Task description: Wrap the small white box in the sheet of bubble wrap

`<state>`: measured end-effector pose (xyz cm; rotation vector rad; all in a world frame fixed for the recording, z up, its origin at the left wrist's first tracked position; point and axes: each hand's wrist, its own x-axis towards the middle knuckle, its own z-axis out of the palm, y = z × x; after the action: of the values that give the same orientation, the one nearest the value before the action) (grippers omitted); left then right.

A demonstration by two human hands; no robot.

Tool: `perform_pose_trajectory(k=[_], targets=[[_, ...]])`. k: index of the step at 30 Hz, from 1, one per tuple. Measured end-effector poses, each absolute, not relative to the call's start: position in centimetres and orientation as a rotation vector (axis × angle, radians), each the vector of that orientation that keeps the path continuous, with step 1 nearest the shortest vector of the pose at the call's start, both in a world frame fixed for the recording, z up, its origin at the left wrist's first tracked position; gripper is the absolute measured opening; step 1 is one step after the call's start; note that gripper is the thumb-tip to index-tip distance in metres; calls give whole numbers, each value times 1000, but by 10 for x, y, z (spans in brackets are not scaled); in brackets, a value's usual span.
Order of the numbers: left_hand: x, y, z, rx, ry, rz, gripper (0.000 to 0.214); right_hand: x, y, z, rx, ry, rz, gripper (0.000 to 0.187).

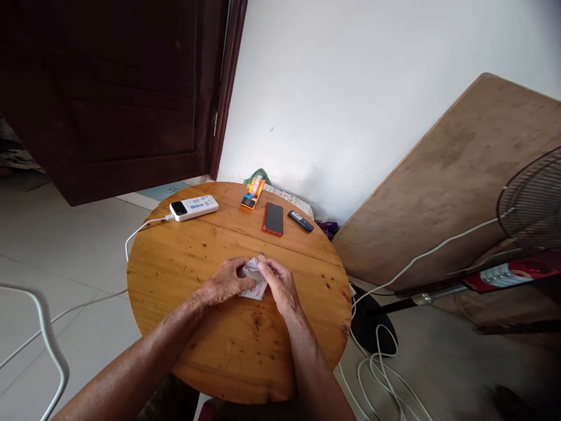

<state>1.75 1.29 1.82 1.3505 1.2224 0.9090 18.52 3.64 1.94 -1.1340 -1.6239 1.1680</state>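
Observation:
A small clear plastic bag [253, 290] with pale, pinkish printing lies over the middle of the round wooden table [210, 345]. My left hand [230, 280] grips its left side, thumb on top of the plastic. From the right, my right hand [280, 283] pinches the bag's crumpled upper edge between thumb and fingers. Whatever the bag contains is too small to make out, and my fingers cover part of it.
Along the table's far side are a white power bank [199, 206] with a cable, an orange tape dispenser [253, 195], a red-edged phone [273, 218] and a dark handheld device [300, 221]. A fan [532, 199] and coiled cables [385, 374] are at right.

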Motion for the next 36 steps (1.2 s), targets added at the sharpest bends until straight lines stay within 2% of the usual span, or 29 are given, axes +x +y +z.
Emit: perform_pose_trajectory(k=[8, 16, 26, 36], targets=[[18, 12, 20, 1364, 1161, 918, 42, 185, 34, 22, -1125, -1564, 1124, 26], [19, 12, 19, 1447, 1249, 934, 34, 184, 32, 28, -1089, -1666, 939, 20], [18, 11, 17, 1361, 1199, 902, 34, 185, 30, 29, -1153, -1717, 1012, 20], [17, 9, 21, 1428, 1200, 881, 27, 184, 30, 30, -1157, -1734, 921, 24]])
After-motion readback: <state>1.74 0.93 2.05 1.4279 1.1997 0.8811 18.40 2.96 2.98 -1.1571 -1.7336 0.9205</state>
